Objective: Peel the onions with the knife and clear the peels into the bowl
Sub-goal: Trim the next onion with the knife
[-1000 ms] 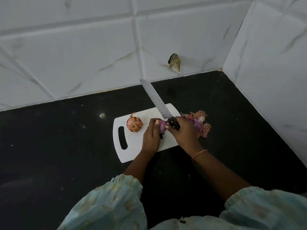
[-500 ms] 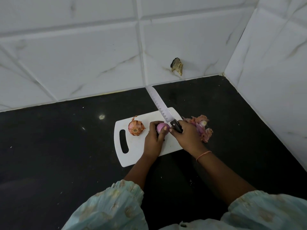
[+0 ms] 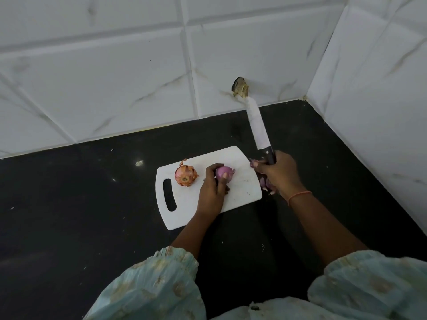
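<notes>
the task looks roughly half done. on the white cutting board (image 3: 240, 181) the left hand (image 3: 211, 192) has its fingers (image 3: 223, 181) wrapped around a peeled onion (image 3: 224, 173), purple and smooth, which rests on the middle of the board. a second onion (image 3: 186, 175) sits just to its left near the handle slot, still in its brown papery skin, so that one is yet to be peeled. a heap of peels (image 3: 264, 181) lies on the dark surface (image 3: 80, 192) touching the board's right edge, mostly hidden under the right hand (image 3: 280, 173). no bowl is in view, so clearing the peels is, by my reckoning, still to do.

the right hand's fingers are clenched around the handle of the knife (image 3: 258, 128), blade pointing away toward the tiled wall (image 3: 115, 77).

half a second ago the knife lay against the purple onion, both hands close together over the board. now the right hand has swung out past the board's right edge, above the peels, and the blade is well apart from the onion, which shows more fully.
</notes>
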Motion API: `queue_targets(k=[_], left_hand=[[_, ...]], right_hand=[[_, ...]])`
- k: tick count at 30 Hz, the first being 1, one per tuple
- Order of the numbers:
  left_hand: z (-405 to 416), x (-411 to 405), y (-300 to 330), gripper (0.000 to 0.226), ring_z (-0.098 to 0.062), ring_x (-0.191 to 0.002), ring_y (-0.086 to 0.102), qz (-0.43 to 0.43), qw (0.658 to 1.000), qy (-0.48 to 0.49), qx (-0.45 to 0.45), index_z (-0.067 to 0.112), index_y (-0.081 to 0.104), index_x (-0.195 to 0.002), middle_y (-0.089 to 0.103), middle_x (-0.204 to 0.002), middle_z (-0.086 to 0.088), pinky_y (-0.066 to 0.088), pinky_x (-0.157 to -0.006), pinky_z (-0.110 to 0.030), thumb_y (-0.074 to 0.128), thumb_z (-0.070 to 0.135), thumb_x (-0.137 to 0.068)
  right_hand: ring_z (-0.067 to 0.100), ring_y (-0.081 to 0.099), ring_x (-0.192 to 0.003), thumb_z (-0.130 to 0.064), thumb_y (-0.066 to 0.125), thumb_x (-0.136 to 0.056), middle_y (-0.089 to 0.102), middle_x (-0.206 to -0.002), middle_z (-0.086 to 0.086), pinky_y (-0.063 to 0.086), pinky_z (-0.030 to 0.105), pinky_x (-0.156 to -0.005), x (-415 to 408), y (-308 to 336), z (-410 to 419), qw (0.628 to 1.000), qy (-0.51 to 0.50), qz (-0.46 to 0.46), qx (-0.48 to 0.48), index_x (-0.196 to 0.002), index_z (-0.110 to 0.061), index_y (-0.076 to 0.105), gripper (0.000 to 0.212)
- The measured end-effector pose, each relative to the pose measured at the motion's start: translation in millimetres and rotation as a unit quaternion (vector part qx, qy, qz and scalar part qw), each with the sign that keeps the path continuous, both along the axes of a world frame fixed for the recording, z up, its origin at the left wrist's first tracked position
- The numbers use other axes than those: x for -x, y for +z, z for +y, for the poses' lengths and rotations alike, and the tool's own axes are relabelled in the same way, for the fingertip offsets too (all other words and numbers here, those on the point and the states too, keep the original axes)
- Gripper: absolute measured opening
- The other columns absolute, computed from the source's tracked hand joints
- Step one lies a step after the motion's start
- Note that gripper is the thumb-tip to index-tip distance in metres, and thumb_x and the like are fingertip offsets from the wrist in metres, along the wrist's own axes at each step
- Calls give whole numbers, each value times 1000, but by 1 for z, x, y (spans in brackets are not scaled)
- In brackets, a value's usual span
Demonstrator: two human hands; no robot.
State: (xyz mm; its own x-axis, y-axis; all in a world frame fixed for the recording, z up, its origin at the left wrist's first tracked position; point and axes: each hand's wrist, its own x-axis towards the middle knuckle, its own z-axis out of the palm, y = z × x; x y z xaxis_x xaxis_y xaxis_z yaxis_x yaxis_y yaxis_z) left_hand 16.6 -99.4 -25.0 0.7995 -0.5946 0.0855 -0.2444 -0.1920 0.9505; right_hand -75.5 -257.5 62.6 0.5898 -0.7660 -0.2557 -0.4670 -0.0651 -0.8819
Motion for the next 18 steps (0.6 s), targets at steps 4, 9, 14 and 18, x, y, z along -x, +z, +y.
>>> queue_targets(k=[4,9,14,18], left_hand=[[0,-1,-6,31,-9,-67,62,7,1000,16,-5,24,46,-128,65,-93,-2,51,-67,-19,29,40,-108],[-1,0,-7,33,-12,-67,62,10,1000,24,1,25,47,-127,66,-88,-3,51,-67,-20,26,41,-108],[-1,1,-3,36,-10,-66,61,12,1000,20,19,22,48,-126,65,-105,0,51,-65,-22,26,43,-106],[0,2,0,35,-10,-70,60,20,999,8,24,20,47,-127,63,-109,3,53,-65,-24,27,40,-106]], right_hand=[[0,61,-54,-9,64,-92,66,-84,1,41,8,-42,14,-11,-8,993,-3,73,93,-104,-9,65,12],[7,68,-57,-23,72,-87,68,-77,3,57,20,-56,18,-14,0,995,-19,13,99,-90,-15,64,12],[11,59,-71,-33,74,-85,65,-76,4,44,15,-57,-4,-14,32,992,80,15,99,-85,-7,68,27],[16,57,-66,-30,73,-86,65,-77,9,42,22,-52,-16,-21,53,994,91,9,65,-86,-5,68,26]])
